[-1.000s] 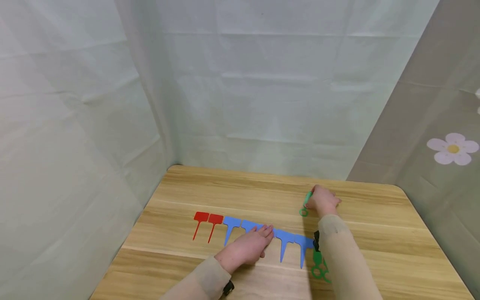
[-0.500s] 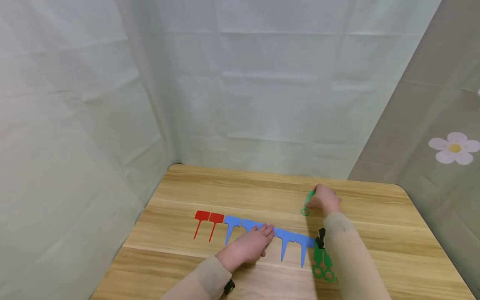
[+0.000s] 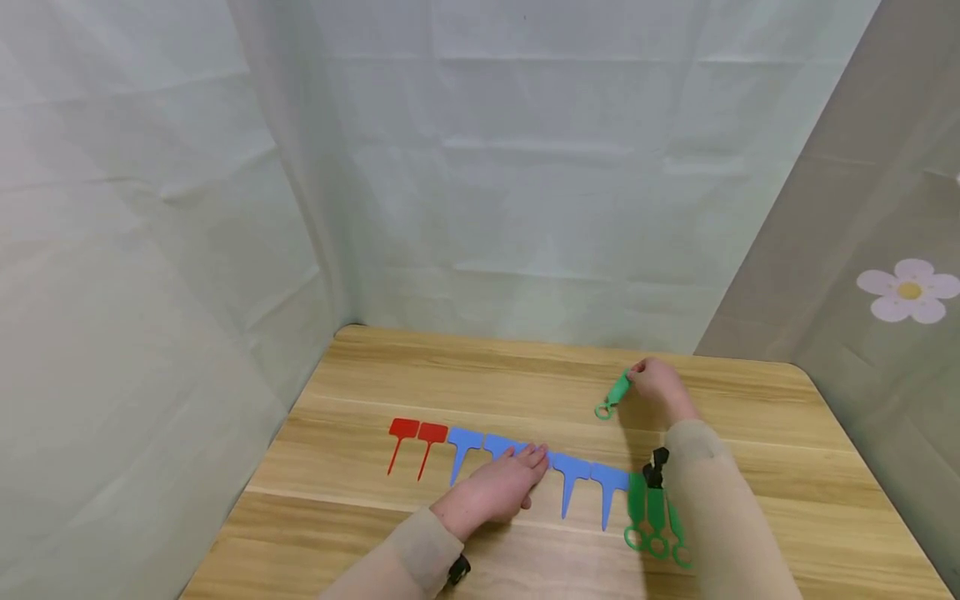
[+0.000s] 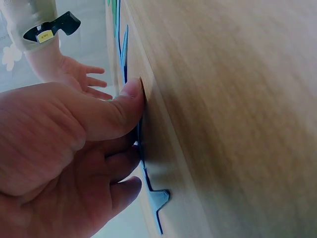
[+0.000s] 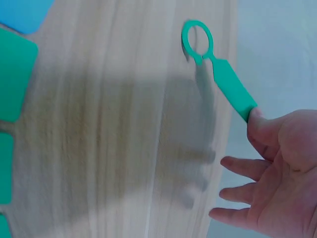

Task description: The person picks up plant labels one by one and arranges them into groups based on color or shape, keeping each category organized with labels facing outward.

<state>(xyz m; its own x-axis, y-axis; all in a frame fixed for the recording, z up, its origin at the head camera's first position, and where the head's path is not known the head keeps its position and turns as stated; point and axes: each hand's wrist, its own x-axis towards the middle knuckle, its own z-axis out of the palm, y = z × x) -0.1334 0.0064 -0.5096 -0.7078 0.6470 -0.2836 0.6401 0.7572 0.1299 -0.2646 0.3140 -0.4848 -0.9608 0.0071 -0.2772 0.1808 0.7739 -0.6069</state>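
My right hand [image 3: 662,387] pinches the flat end of a green plastic tag with a ring [image 3: 619,390] between thumb and forefinger. In the right wrist view this ring tag [image 5: 234,88] slants, its ring lowest toward the tabletop, and the other fingers [image 5: 240,194] are spread. My left hand [image 3: 498,485] rests flat over the middle of a row of blue T-shaped plant labels [image 3: 573,468], hiding some of them. Two red T-shaped labels [image 3: 404,428] lie at the row's left end. Three green ring tags [image 3: 656,507] continue it at the right, partly under my right forearm.
The wooden tabletop [image 3: 465,375] carries the whole row. Pale cloth [image 3: 525,208] hangs behind and beside the table, with a flower print [image 3: 909,290] at the right. Each sleeve has a black wrist camera strap, the right one [image 3: 656,468] above the green tags.
My right hand has moved slightly back and lifted the green ring tag, which now shows more. The right forearm has shifted right, uncovering the third green tag. My left hand stays put.
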